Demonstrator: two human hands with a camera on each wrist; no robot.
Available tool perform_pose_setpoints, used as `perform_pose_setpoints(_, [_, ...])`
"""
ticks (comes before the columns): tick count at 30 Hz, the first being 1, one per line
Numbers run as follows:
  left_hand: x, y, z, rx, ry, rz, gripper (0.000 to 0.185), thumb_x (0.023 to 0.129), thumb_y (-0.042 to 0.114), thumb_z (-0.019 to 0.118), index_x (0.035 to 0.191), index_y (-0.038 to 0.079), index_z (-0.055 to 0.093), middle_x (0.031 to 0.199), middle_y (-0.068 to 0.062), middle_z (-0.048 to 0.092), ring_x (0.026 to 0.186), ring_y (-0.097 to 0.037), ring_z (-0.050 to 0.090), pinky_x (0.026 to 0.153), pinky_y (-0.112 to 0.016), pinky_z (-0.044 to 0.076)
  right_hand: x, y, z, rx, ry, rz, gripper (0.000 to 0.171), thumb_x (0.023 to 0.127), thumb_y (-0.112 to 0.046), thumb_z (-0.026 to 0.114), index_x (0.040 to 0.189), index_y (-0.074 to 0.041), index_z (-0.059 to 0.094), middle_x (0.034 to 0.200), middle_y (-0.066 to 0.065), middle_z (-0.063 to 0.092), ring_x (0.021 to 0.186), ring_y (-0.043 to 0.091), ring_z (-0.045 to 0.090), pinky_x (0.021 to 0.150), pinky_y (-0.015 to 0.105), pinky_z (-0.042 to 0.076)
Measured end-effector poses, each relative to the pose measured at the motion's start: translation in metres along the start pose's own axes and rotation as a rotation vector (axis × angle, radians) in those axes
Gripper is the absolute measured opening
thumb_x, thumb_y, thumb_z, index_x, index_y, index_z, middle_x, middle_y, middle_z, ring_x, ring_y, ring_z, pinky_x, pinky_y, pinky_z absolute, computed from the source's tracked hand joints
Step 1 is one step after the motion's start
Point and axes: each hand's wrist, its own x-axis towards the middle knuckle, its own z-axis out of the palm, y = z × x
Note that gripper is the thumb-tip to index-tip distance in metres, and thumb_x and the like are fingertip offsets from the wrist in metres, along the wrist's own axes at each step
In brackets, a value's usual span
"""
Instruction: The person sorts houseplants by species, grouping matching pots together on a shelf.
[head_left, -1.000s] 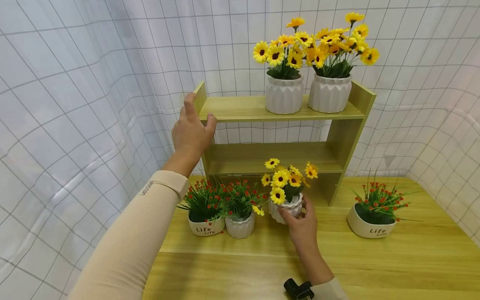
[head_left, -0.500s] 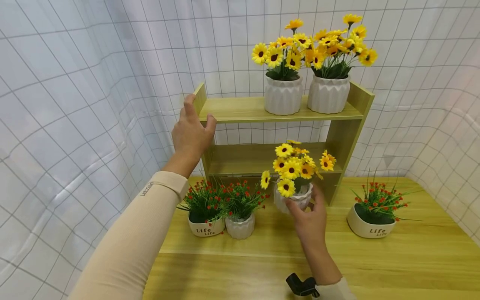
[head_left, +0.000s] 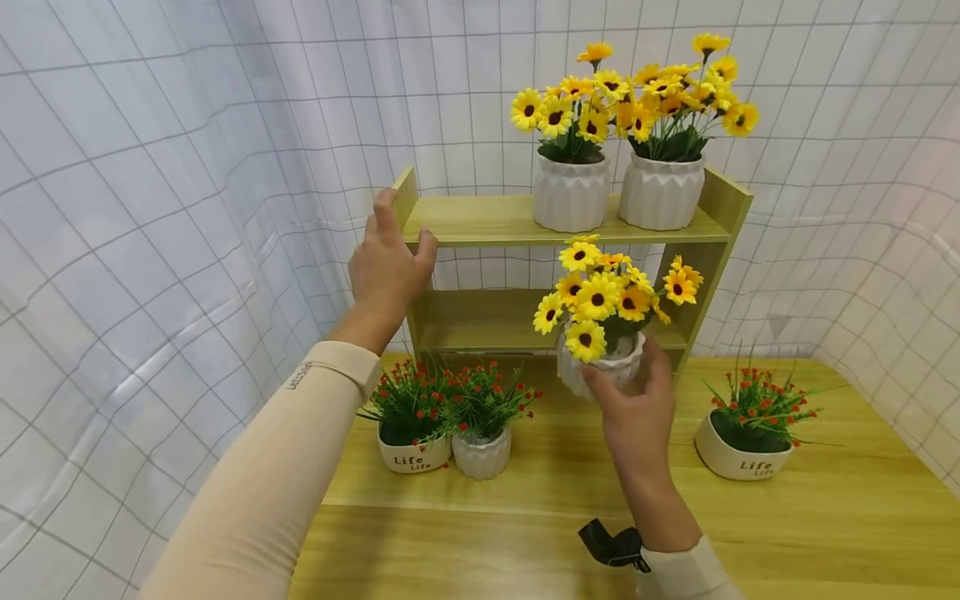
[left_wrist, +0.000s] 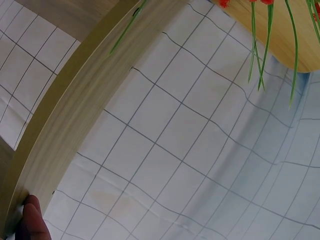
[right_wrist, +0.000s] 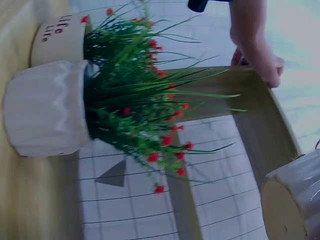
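Note:
My right hand [head_left: 637, 417] grips a white ribbed pot of yellow sunflowers [head_left: 597, 297] by its side, thumb at the front. The pot hangs raised above the tabletop, overlapping the lower part of a wooden shelf [head_left: 480, 218] in the head view. Its pale round underside [right_wrist: 284, 212] shows in the right wrist view. With my left hand [head_left: 390, 271] I hold the shelf's upper left corner, thumb at the top board's front edge. In the left wrist view a fingertip [left_wrist: 35, 220] lies against the side panel [left_wrist: 75, 95]. Two more white sunflower pots, left [head_left: 572, 196] and right [head_left: 662, 193], stand on the top board.
On the table [head_left: 465, 542], left of the held pot, stand an oval "Life" planter [head_left: 412, 457] and a small white pot [head_left: 482, 456], both with red flowers. Another "Life" planter [head_left: 744, 454] is at the right. A grid-patterned curtain [head_left: 187, 208] hangs behind.
My right hand has lifted the sunflower pot upward and a little to the right, from low over the table to in front of the shelf. The left hand keeps its hold on the shelf.

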Motion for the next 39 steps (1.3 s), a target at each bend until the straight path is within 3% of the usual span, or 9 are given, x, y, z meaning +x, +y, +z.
perform_pose_setpoints(9, [0.0, 0.001, 0.001, 0.001, 0.0, -0.007, 0.059, 0.095, 0.041, 0.047, 0.145, 0.024, 0.021, 0.115, -0.021, 0.057, 0.074, -0.042, 0.061, 0.065, -0.054, 0.05, 0.014, -0.027, 0.013, 0.098, 0.004, -0.041, 0.072, 0.081, -0.015, 0.082, 0.144, -0.02, 0.047, 0.137, 0.004, 0.047, 0.12, 0.024, 0.052, 0.09, 0.031, 0.051])
perform_pose_setpoints(16, [0.0, 0.0, 0.002, -0.004, 0.003, 0.004, 0.059, 0.095, 0.04, 0.047, 0.145, 0.023, 0.021, 0.115, -0.022, 0.057, 0.073, -0.042, 0.061, 0.065, -0.054, 0.05, 0.026, -0.052, 0.021, 0.015, 0.03, -0.087, 0.072, 0.082, -0.026, 0.082, 0.144, -0.023, 0.047, 0.137, -0.001, 0.048, 0.114, 0.022, 0.05, 0.083, 0.031, 0.051])
perform_pose_setpoints(31, [0.0, -0.002, 0.003, -0.004, 0.016, -0.001, 0.059, 0.094, 0.04, 0.048, 0.145, 0.023, 0.022, 0.116, -0.021, 0.058, 0.07, -0.04, 0.06, 0.063, -0.054, 0.049, 0.06, -0.085, 0.05, 0.032, -0.059, -0.151, 0.076, 0.08, -0.035, 0.083, 0.144, -0.023, 0.045, 0.131, 0.004, 0.049, 0.104, 0.024, 0.052, 0.08, 0.032, 0.051])
perform_pose_setpoints(39, [0.001, -0.001, 0.003, 0.002, 0.015, -0.003, 0.059, 0.094, 0.04, 0.047, 0.145, 0.023, 0.022, 0.111, -0.02, 0.057, 0.067, -0.039, 0.057, 0.062, -0.053, 0.049, 0.077, -0.091, 0.068, 0.114, -0.099, -0.147, 0.073, 0.079, -0.031, 0.085, 0.141, -0.02, 0.049, 0.123, 0.01, 0.05, 0.101, 0.025, 0.057, 0.079, 0.033, 0.053])
